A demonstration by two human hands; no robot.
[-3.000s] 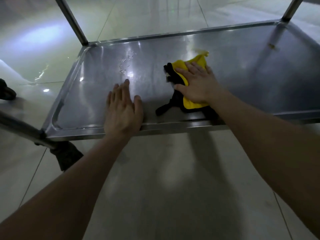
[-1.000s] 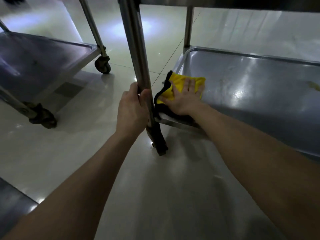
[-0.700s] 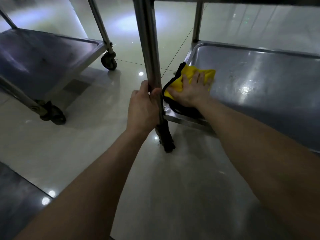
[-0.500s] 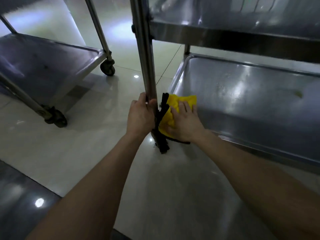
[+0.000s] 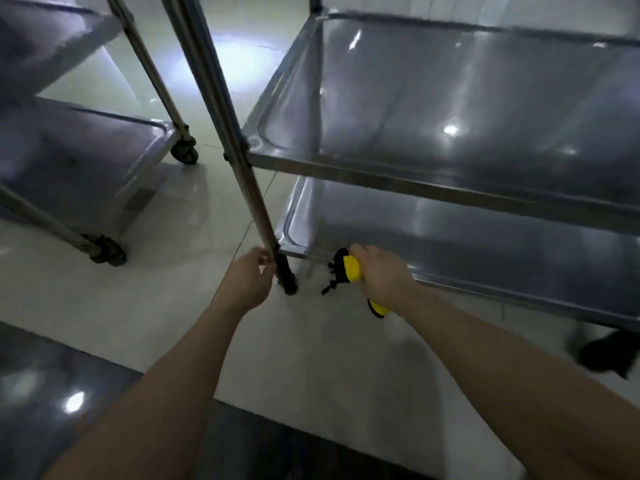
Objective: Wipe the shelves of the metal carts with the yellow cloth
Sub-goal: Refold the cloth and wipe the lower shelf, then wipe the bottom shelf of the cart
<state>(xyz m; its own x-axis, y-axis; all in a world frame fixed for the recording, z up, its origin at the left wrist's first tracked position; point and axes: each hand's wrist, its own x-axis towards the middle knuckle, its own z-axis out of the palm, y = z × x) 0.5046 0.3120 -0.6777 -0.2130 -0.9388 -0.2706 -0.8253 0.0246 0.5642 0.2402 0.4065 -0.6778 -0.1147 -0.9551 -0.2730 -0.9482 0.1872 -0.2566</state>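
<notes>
The yellow cloth (image 5: 352,271) is bunched up in the right hand (image 5: 384,276), fingers curled tight around it. Its black edging pokes out on the left, and a yellow tail hangs under the wrist. The cloth is off the metal. It sits in the air just in front of the front lip of the bottom shelf (image 5: 467,247), near that shelf's left corner and above the floor (image 5: 156,299).

Across to the left hand (image 5: 246,283): it's right up against the corner post (image 5: 257,216), fingers loosely bent, fingertips at the tube. I cannot tell whether it is clasping the tube or only touching it. That post slants up between the two hands' working area and the rest of the room. At its foot is a black caster (image 5: 288,279), planted on the tile between the two hands.

Directly above the bottom shelf is the upper shelf (image 5: 450,98), a broad shiny tray overhanging it, so the way in to the lower surface is a low slot from the front.

Out to the left stands a second cart (image 5: 79,157), well apart, with two wheels (image 5: 108,255) on the pale tile. A darker band of flooring (image 5: 52,393) runs under the forearms. At the far right there's a dark blurred shape (image 5: 604,355) low by the shelf edge, too smeared to make out.
</notes>
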